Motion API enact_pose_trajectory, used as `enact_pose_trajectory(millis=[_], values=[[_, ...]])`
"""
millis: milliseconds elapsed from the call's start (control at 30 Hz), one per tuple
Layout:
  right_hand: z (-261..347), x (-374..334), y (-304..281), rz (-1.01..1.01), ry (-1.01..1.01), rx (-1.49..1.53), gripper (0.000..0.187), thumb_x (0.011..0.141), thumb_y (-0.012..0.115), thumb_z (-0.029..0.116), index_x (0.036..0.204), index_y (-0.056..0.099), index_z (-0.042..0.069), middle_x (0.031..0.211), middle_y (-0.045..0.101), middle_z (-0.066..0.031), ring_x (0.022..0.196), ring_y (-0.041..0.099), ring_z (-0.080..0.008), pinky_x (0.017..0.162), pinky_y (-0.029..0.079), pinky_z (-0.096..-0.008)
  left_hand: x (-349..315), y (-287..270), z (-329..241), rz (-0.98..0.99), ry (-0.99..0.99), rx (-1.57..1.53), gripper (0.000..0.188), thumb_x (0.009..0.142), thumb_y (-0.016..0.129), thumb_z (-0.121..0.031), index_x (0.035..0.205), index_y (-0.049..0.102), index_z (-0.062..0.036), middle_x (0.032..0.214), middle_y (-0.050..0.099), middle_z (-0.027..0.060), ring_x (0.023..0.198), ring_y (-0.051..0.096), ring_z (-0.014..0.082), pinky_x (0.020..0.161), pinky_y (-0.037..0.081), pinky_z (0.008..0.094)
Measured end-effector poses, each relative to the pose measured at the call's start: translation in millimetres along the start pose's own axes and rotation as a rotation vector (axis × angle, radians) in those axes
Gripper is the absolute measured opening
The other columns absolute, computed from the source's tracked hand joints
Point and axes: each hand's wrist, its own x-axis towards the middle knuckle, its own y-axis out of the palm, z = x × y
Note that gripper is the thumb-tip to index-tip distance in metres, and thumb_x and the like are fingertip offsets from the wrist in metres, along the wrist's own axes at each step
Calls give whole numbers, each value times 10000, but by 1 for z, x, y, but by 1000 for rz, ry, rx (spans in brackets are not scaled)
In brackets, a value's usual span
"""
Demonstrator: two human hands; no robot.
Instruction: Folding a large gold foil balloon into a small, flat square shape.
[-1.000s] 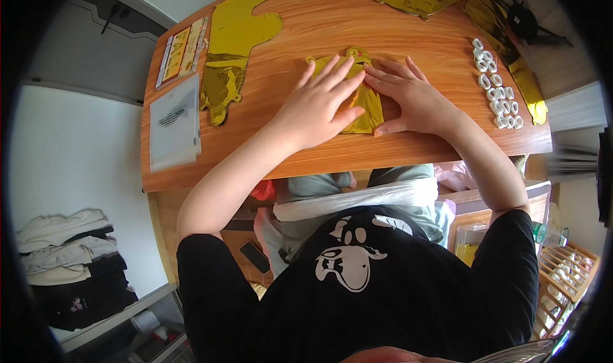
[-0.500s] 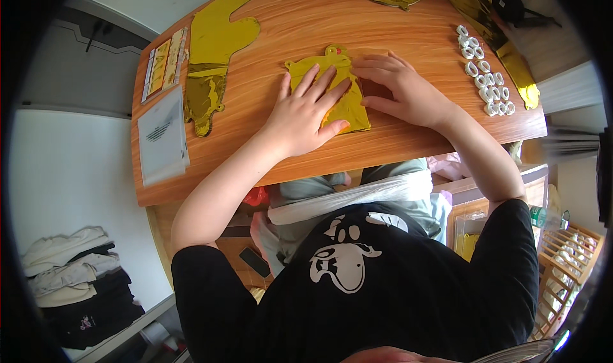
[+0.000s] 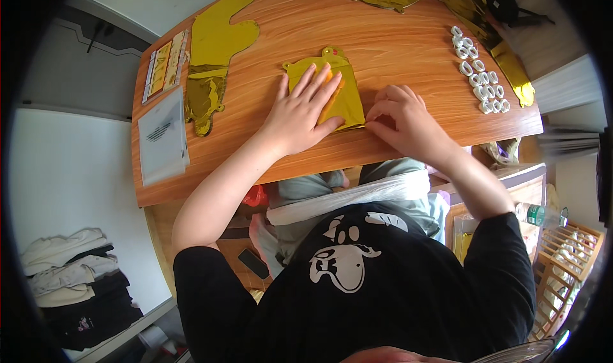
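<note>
A folded gold foil balloon (image 3: pixel 348 98) lies flat on the wooden table in front of me, with small tabs along its far edge. My left hand (image 3: pixel 300 114) rests on its left half, palm down and fingers spread. At its near right corner is my right hand (image 3: pixel 402 120), thumb and forefinger pinched on the corner and the other fingers curled. The fingertips partly hide what they grip.
Unfolded gold foil balloons (image 3: pixel 223 40) lie at the left and far side of the table (image 3: pixel 306 18). Several white ribbon rolls (image 3: pixel 479 79) stand at right. A printed card (image 3: pixel 165 68) and a clear plastic bag (image 3: pixel 163 136) lie on the left.
My right hand has moved from the balloon's upper right edge toward me, down to its near right corner, and its fingers have curled in. My left hand stays pressed on the balloon.
</note>
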Motion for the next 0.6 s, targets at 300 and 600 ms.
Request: enact_pose_trajectory(millis=[300,600], values=[[25,-6,26,-161,327,30,189,861,821,244,962,757,98,1275,597,-122,1317,457,-331,1105,344,-470,1,4,3,-33,20,7,829,1041,437,-639,1687,167,-194,1746,156,158,1607,162,377,1232,127,700],[24,1,24,-64,400,28,208,886,803,276,990,761,101,1662,384,-183,1567,203,-435,1234,171,-555,1,1,1,-16,11,2,808,1045,449,-616,1681,192,-190,1738,188,161,1607,166,368,1226,140,707]])
